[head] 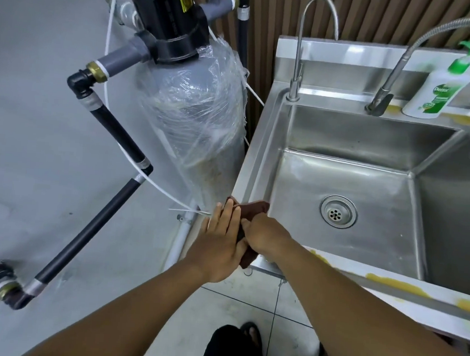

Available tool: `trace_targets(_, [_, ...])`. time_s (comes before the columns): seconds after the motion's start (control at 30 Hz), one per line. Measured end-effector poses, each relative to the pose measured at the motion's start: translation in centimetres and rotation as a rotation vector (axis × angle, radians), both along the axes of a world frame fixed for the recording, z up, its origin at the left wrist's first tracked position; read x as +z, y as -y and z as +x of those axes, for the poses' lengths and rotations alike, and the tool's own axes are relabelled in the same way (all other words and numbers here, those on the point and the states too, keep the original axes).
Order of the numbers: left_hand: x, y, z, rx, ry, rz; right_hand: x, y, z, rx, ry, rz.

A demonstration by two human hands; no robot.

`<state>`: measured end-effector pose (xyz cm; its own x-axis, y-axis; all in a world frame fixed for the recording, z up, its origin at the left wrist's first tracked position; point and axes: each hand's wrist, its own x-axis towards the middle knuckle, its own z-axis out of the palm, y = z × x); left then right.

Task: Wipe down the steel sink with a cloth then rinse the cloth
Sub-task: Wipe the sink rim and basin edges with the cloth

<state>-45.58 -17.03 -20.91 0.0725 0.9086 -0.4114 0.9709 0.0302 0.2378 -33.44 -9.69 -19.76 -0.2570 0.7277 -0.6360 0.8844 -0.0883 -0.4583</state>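
Note:
A dark brown cloth point(254, 208) lies over the near left corner of the steel sink point(260, 157). My left hand point(221, 238) lies flat with straight fingers against the cloth at the sink's outer left edge. My right hand point(266, 233) is curled around the cloth on the rim, just right of the left hand. Much of the cloth is hidden beneath both hands. The basin is bare, with a round drain point(338, 212) in its floor.
Two faucets stand at the back: a thin gooseneck point(297, 71) and a flexible hose tap point(384, 93). A soap pump bottle point(437, 89) sits on the back ledge. Yellow stains point(396, 283) mark the front rim. A plastic-wrapped filter tank point(194, 113) and pipes stand left.

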Motion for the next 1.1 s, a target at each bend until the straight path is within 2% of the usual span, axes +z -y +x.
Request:
trace_targets(0.1, [-1.0,2.5,1.1,0.087,-0.025,0.063,0.4,1.7,0.4,0.005,0.048,0.063])
trace_targets(0.23, [-1.8,4.9,2.7,0.171,-0.04,0.154,0.5,3.2,1.0,0.161,0.146,0.142])
trace_targets(0.37, [-1.5,3.5,1.2,0.089,-0.052,0.121,0.3,3.1,0.4,0.226,0.209,0.176])
trace_targets(0.53, [-1.6,1.0,-1.3,-0.031,-0.014,0.093,-0.3,2.3,-0.8,0.151,0.178,0.197])
trace_targets(0.8, [-1.7,4.0,2.4,0.101,-0.064,0.177,-0.1,3.2,1.1,0.388,0.209,0.304])
trace_targets(0.97, [-2.3,5.8,5.9,0.051,-0.1,0.305,0.0,4.7,3.8,0.431,0.27,0.327])
trace_targets(1.1, [-1.4,4.0,5.8,-0.021,-0.056,0.182,2.5,3.5,4.8,0.442,0.363,0.276])
